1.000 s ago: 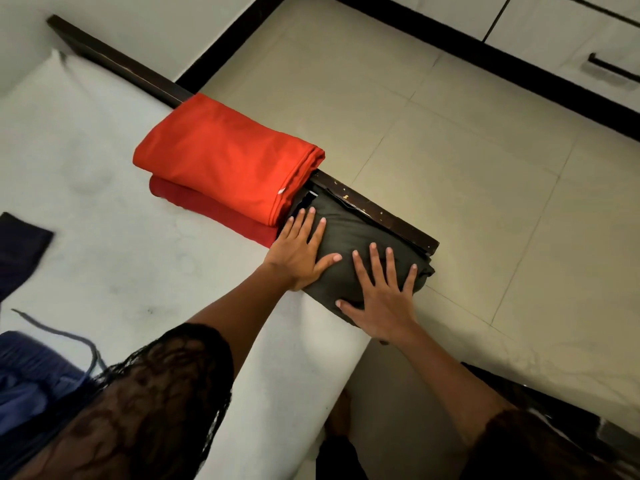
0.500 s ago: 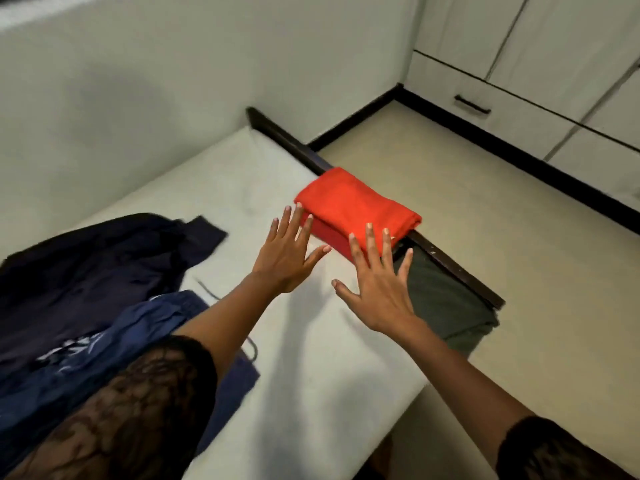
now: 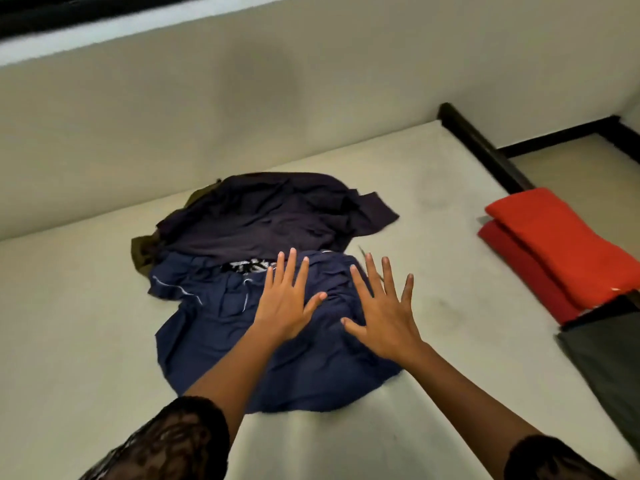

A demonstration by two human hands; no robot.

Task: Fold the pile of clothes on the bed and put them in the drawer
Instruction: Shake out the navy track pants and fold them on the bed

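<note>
Both hands are held out over the pile now. The left hand (image 3: 284,299) and the right hand (image 3: 384,320) are spread side by side above the blue garment (image 3: 214,341). The fingers (image 3: 290,268) are released, straight and splayed, with nothing grasped. Whether the cloth is actually touched cannot be told.

The unfolded pile is found in the middle of the bed (image 3: 86,323). The blue garment lies nearest, a darker navy garment (image 3: 270,216) is rumpled just behind it, and an olive piece (image 3: 142,252) pokes out at the left.

Well apart, at the bed's right edge by the dark bed frame (image 3: 485,150), folded red clothes (image 3: 554,244) are stacked. A folded grey garment (image 3: 602,355) is set just beside them. Black lace sleeves (image 3: 166,445) are seen on both forearms.
</note>
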